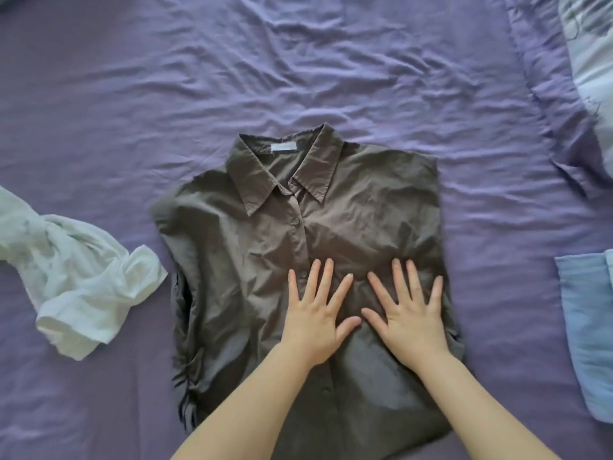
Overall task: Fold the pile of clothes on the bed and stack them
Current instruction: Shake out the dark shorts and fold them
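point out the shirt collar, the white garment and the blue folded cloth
shirt collar (265,180): head view, left collar flap
white garment (89,290): head view, crumpled middle
blue folded cloth (590,327): head view, upper face

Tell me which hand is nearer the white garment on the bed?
Left. The left hand lies flat on the dark shirt, on the side toward the white garment; the right hand lies flat farther away.
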### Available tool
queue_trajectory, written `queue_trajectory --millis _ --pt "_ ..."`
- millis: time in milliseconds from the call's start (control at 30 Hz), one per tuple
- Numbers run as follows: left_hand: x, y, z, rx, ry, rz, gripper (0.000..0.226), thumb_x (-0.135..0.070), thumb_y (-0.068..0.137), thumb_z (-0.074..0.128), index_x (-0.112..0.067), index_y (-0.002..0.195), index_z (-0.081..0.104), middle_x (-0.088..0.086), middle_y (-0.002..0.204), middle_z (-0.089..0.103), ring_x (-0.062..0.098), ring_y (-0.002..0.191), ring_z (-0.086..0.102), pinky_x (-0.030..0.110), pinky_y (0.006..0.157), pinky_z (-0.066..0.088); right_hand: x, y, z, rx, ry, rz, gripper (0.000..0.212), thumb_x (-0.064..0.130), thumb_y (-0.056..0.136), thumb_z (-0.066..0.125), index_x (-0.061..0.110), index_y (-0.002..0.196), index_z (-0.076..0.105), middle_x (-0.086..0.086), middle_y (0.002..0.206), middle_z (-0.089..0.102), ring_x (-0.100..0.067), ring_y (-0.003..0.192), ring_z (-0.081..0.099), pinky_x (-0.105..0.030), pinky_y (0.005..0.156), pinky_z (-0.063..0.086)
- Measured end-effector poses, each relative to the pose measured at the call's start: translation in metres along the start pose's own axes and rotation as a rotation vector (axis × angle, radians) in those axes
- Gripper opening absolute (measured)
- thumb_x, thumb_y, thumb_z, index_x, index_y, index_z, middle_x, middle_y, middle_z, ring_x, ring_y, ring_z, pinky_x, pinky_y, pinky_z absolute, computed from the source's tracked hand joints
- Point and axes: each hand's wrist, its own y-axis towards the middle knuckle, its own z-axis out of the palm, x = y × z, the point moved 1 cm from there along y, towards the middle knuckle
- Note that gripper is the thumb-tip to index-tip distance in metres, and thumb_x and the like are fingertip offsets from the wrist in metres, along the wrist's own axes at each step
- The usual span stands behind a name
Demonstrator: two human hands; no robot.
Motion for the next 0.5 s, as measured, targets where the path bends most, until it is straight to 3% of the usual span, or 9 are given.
queue_trajectory --millis 67,167,200,267,367,433,500 --pt "0.001 -0.007 -0.009 -0.022 -0.084 -0.010 0.067 -0.064 0.093 0.009 -0.033 0.150 -0.006 0.006 0.160 -0.008 0.026 0.146 -0.016 0.059 0.116 -0.002 0.014 -0.011 -0.009 -0.008 0.022 0.053 0.067 0.059 0.086 0.028 0.024 0.141 0.045 -0.021 0.148 0.037 -0.040 0.139 0.029 -0.070 0.104 0.021" --pt "0.014 -0.034 -0.026 -0.225 -0.139 -0.051 0.057 -0.034 0.093 0.050 -0.021 0.147 0.036 0.012 0.154 0.032 0.031 0.144 0.024 0.058 0.111 0.029 0.046 -0.032 -0.020 -0.055 0.065 0.031 0.067 0.057 0.087 0.028 0.020 0.140 0.047 -0.022 0.146 0.039 -0.043 0.138 0.030 -0.070 0.103 0.025" --pt "0.024 -0.046 -0.027 -0.321 -0.119 -0.096 0.060 -0.022 0.084 0.065 -0.018 0.141 0.046 0.014 0.148 0.041 0.033 0.140 0.034 0.059 0.108 0.032 0.060 -0.039 -0.022 -0.061 0.076 -0.010 0.066 0.056 0.088 0.028 0.019 0.140 0.048 -0.022 0.146 0.040 -0.042 0.138 0.031 -0.069 0.104 0.026" --pt "0.050 -0.071 -0.027 -0.434 -0.112 -0.257 0.065 -0.007 0.071 0.077 -0.016 0.132 0.056 0.017 0.141 0.048 0.036 0.134 0.040 0.059 0.108 0.031 0.092 -0.050 -0.024 -0.071 0.097 -0.103 0.064 0.054 0.088 0.030 0.020 0.139 0.048 -0.021 0.146 0.041 -0.041 0.137 0.032 -0.068 0.104 0.027" --pt "0.094 -0.095 -0.026 -0.489 -0.145 -0.524 0.055 -0.009 0.071 0.079 -0.014 0.123 0.064 0.021 0.132 0.053 0.041 0.127 0.048 0.059 0.104 0.037 0.137 -0.054 -0.026 -0.073 0.114 -0.210 0.062 0.053 0.088 0.032 0.022 0.139 0.049 -0.018 0.146 0.042 -0.039 0.138 0.031 -0.064 0.104 0.024" --pt "0.120 -0.104 -0.025 -0.475 -0.205 -0.605 0.049 -0.009 0.071 0.082 -0.012 0.117 0.067 0.021 0.117 0.058 0.042 0.115 0.054 0.054 0.093 0.048 0.161 -0.051 -0.026 -0.071 0.107 -0.261 0.060 0.052 0.088 0.033 0.023 0.139 0.048 -0.017 0.145 0.043 -0.039 0.138 0.032 -0.063 0.104 0.023" --pt "0.138 -0.110 -0.025 -0.412 -0.278 -0.642 0.048 -0.014 0.079 0.077 -0.013 0.125 0.063 0.016 0.109 0.057 0.036 0.106 0.054 0.045 0.087 0.047 0.180 -0.045 -0.024 -0.065 0.097 -0.291 0.060 0.051 0.088 0.033 0.023 0.139 0.049 -0.017 0.145 0.044 -0.039 0.137 0.033 -0.064 0.104 0.024"
